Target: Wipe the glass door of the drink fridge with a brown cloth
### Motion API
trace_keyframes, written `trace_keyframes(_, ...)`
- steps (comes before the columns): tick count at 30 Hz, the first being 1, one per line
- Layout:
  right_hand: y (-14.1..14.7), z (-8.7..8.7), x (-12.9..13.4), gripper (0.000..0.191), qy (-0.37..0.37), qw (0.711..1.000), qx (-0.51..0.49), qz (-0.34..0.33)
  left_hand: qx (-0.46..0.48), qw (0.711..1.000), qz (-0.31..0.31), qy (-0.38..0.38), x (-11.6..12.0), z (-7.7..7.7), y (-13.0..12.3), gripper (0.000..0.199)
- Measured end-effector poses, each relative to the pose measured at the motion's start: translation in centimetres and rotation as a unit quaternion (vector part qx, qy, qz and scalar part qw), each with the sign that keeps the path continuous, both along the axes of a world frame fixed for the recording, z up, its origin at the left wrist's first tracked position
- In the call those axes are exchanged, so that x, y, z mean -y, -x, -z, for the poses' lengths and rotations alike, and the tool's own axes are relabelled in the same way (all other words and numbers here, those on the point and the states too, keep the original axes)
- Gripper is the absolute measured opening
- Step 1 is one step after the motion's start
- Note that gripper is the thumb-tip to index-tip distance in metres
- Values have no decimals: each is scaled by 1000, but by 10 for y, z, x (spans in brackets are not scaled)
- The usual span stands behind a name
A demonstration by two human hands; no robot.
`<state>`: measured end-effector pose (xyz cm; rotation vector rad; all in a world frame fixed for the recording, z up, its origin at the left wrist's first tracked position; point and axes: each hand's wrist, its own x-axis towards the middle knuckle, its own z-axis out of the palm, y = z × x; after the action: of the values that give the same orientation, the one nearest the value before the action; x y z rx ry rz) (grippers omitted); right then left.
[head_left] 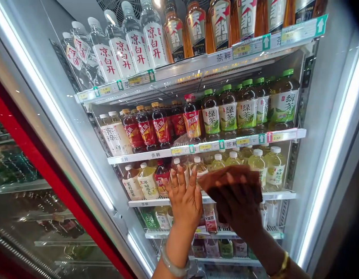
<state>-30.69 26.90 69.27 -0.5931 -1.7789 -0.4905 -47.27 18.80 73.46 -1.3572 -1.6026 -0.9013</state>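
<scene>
My left hand (184,197) is raised with its fingers spread, in front of the third shelf of a drinks fridge. It holds nothing; whether it touches anything I cannot tell. A bangle circles that wrist. To its right, my right hand (240,201) holds a brown cloth (226,176), with the fingers laid along it. The cloth hides some of the bottles behind. Near my left hand stand a red-labelled bottle (162,180) and a pale-yellow drink bottle (146,180). Just above the cloth, on the second shelf, are green-capped tea bottles (228,110).
Clear water bottles (130,42) and amber drink bottles (220,27) fill the top shelf. Shelf edges (144,155) with price tags jut out in front. Bright light strips (66,97) run along both sides. A red door frame (51,180) slants across the left.
</scene>
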Motion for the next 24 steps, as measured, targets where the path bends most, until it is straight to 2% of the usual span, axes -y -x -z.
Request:
trace_keyframes(2, -15, 11, -9, 65, -12, 1000, 13, 16, 4, 1000, 1, -9, 3, -4, 13, 72)
trace_keyframes(4, -26, 3, -19, 71, -2, 999, -30, 35, 8, 1000, 6, -21, 6, -20, 29, 71)
trace_keyframes(6, -24, -21, -24, 73, 30, 994, -96, 53, 15, 999, 12, -35, 8, -41, 45, 70)
trace_keyframes(9, 6, -69, -21, 77, 61, 987, -138, 59, 25, 998, 14, -50, 10, -68, 61, 70)
trace_keyframes(11, 38, -96, -11, 78, 41, 989, -129, 63, 19, 999, 13, -48, 11, -75, 66, 70)
trace_keyframes(13, 70, -108, 5, 72, 4, 993, -106, 57, 0, 999, 10, -40, 13, -71, 67, 72)
trace_keyframes(14, 84, -108, 13, 67, -12, 995, -92, 47, -11, 999, 9, -37, 14, -66, 67, 73)
trace_keyframes(16, 103, -94, 30, 57, -28, 998, -59, 12, -34, 999, 13, -32, 17, -52, 67, 76)
trace_keyframes(18, 106, -67, 41, 50, -30, 999, -26, -23, -42, 999, 22, -25, 21, -38, 69, 78)
trace_keyframes(20, 98, -39, 43, 48, -29, 999, -10, -30, -39, 999, 29, -20, 26, -28, 74, 77)
trace_keyframes(22, 85, -20, 36, 52, -25, 999, -13, -17, -38, 999, 32, -18, 30, -28, 82, 75)
trace_keyframes(24, 77, -19, 28, 58, -15, 999, -34, -3, -38, 998, 38, -26, 34, -37, 94, 72)
